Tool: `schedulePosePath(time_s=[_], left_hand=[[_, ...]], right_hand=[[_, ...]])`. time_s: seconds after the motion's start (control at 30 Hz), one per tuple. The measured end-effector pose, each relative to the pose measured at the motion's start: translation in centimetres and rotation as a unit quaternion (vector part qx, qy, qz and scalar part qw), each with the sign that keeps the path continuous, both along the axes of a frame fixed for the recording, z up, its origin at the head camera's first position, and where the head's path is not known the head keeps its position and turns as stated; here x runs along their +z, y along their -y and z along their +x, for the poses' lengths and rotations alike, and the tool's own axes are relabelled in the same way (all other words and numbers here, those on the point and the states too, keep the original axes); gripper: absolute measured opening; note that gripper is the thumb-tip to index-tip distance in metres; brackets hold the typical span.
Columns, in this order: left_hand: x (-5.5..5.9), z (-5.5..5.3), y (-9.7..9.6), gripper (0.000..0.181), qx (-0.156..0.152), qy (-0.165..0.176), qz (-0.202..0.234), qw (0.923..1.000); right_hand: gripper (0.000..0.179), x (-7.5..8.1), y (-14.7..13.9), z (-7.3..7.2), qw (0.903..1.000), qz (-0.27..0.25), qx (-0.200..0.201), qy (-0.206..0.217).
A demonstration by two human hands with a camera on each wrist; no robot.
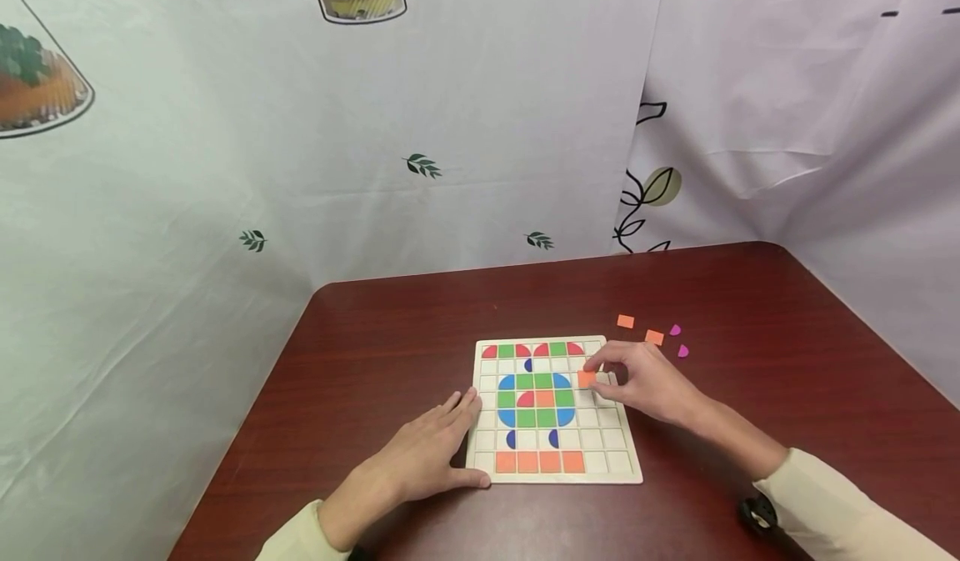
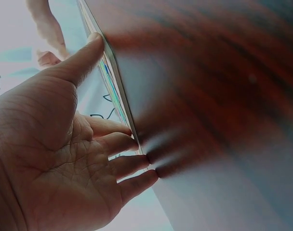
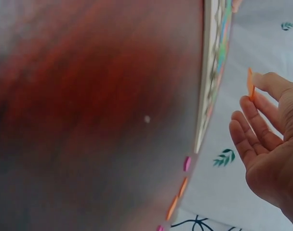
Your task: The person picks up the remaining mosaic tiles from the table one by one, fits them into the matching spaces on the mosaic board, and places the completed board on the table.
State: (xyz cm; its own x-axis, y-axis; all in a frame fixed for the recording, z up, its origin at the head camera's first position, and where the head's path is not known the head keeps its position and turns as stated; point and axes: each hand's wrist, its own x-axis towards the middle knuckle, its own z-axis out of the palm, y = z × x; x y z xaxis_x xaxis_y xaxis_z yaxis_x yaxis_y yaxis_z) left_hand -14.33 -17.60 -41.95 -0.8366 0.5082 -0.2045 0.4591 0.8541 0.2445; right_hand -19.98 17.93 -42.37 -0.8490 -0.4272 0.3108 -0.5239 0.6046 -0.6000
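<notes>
Between thumb and fingertips my right hand [image 1: 647, 380] pinches an orange square tile [image 1: 586, 379], held above the right part of a white grid board [image 1: 630, 471]. The right wrist view shows that tile [image 3: 251, 84] on edge, off the board's surface. My left hand [image 1: 423, 448] lies with fingers spread along the board's left edge, the thumb at its near left corner. On the board sit green squares, blue corner pieces, red quarter-rounds, dark blue half-rounds, and a row of orange squares [image 1: 550, 462] near the front.
Beyond my right hand, two loose orange tiles [image 1: 626, 321] and two magenta pieces [image 1: 683, 351] lie on the dark red-brown table [image 1: 405, 328]. A pale printed cloth [image 1: 480, 111] hangs behind the table and along its sides.
</notes>
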Motion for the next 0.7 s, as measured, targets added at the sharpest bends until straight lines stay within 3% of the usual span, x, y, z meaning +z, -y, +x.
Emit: schedulePosePath(time_s=[0.27, 0.7], left_hand=[[0.1, 0.0, -0.1, 0.11, -0.001, -0.001, -0.001, 1.0], [-0.1, -0.1, 0.0, 0.109, -0.008, -0.009, -0.006, 0.9999]], right_hand=[[0.026, -0.6, 0.1, -0.1, 0.9993, 0.012, 0.033, 0.014], [0.027, -1.2, 0.4, -0.1, 0.9984, 0.036, 0.037, 0.024]])
